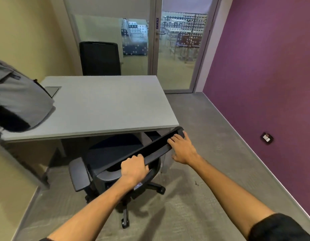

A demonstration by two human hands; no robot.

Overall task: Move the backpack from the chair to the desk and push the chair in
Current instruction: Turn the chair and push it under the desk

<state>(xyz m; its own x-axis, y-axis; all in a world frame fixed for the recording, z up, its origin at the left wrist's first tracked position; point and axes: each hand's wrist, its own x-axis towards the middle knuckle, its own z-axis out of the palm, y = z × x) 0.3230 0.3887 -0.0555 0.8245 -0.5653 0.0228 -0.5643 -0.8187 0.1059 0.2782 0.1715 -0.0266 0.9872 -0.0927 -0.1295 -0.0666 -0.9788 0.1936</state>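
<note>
A grey backpack with a dark base lies on the left end of the grey desk, partly cut off by the frame's left edge. A black office chair stands at the desk's near edge, its seat partly under the desktop and its backrest turned at an angle. My left hand is closed around the top edge of the backrest near its left end. My right hand rests on the backrest's right end, fingers draped over the top and thumb spread away.
A second black chair stands behind the desk's far side. A glass wall and glass door close the room at the back. A purple wall with a socket runs along the right. Grey carpet covers the floor around the chair.
</note>
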